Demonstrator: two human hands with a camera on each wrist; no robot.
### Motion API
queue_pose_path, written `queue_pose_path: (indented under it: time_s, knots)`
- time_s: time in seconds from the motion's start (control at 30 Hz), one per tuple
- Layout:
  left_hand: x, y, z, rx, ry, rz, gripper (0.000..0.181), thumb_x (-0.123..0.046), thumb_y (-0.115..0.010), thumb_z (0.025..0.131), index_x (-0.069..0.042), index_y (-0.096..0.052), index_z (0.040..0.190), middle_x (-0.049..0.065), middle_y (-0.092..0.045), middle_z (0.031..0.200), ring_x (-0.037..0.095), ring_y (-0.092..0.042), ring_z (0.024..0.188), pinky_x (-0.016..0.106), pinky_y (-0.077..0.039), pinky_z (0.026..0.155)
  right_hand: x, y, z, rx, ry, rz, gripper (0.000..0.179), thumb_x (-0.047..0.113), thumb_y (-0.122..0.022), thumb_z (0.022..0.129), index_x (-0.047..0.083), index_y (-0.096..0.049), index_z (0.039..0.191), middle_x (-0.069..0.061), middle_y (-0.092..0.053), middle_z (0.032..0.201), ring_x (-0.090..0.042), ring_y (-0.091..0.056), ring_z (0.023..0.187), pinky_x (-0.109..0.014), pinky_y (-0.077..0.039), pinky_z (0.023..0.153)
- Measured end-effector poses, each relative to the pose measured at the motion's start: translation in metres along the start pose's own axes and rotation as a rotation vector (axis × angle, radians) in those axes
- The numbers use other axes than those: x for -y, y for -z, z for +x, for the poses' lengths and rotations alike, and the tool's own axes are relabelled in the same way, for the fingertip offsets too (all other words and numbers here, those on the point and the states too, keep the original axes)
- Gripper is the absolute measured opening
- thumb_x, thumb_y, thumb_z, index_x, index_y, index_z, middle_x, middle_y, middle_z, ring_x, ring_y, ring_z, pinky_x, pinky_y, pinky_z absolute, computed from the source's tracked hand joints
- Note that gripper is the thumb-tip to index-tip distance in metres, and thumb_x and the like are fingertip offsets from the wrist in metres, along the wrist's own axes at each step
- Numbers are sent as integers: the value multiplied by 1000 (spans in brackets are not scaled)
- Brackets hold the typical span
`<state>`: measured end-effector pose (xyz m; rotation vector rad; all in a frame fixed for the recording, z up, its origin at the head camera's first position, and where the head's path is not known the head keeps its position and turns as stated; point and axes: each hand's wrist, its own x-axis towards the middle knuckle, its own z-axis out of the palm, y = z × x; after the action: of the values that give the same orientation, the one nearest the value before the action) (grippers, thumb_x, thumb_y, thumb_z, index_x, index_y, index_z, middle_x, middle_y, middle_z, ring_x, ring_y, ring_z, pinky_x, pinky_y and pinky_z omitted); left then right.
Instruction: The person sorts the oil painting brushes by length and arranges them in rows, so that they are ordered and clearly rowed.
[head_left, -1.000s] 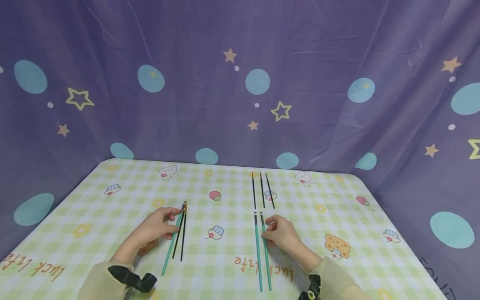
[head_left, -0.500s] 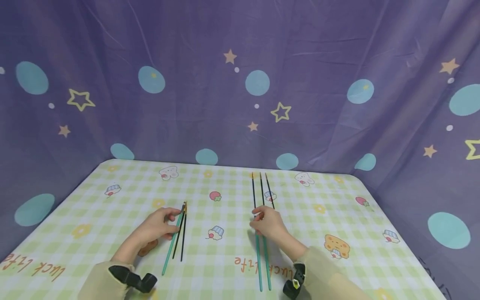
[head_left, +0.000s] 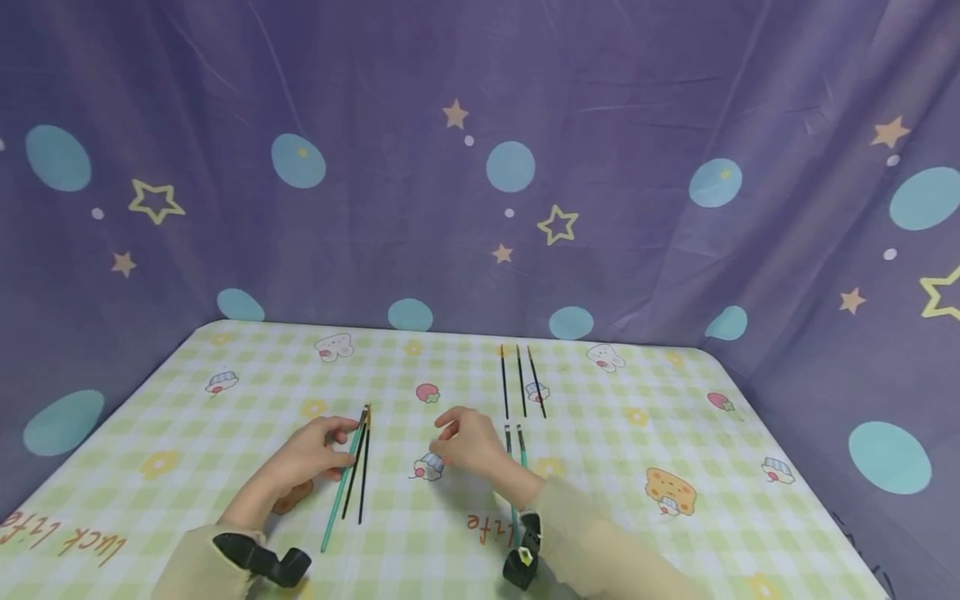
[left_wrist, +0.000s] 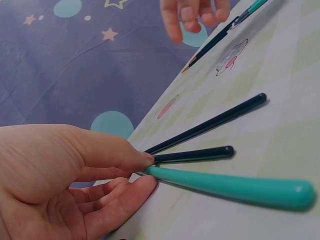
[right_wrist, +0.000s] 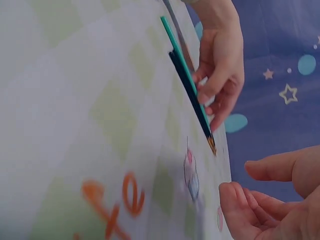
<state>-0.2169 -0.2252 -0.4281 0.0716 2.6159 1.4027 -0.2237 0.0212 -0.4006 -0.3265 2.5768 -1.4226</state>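
Note:
At the left of the head view, my left hand (head_left: pixel 311 454) pinches a green-handled paintbrush (head_left: pixel 333 518) between thumb and fingers. Two black paintbrushes (head_left: pixel 363 483) lie right beside it, their bristle ends meeting near the green brush's tip. The left wrist view shows the green handle (left_wrist: pixel 235 186) and a black handle (left_wrist: pixel 212 124) fanning out from the fingertips. My right hand (head_left: pixel 474 443) is over the middle of the table with nothing in it. In the right wrist view its thumb and fingers (right_wrist: pixel 240 207) stand apart.
Three black paintbrushes (head_left: pixel 521 383) lie in a row toward the back. In front of them are two green paintbrushes (head_left: pixel 523 450), partly covered by my right forearm. A checked cloth (head_left: pixel 652 550) covers the table, and a purple curtain (head_left: pixel 420 192) hangs behind.
My right hand has left the two green paintbrushes on the right and moved left toward the middle. My left hand has stayed in place at its brushes.

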Motion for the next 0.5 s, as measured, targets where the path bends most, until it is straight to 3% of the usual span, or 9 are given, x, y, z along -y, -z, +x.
queue_pose_path:
  time_s: [0.33, 0.5]
  knots:
    - [1, 1, 1, 5, -8, -2, 57, -5, -66, 77, 4, -45, 129, 15, -44, 101, 19, -56, 58, 30, -53, 54, 15, -40, 3, 39, 17, 20, 37, 10, -72, 73, 1, -59, 106, 3, -55, 75, -9, -58, 49, -19, -47, 48]
    - [0, 1, 0, 11, -9, 4, 57, -5, -66, 77, 5, -45, 129, 16, -45, 100, 18, -55, 59, 29, -53, 53, 19, -59, 2, 31, 63, -80, 35, 13, -74, 71, 6, -60, 102, 8, -54, 68, -2, -51, 50, -16, -44, 54]
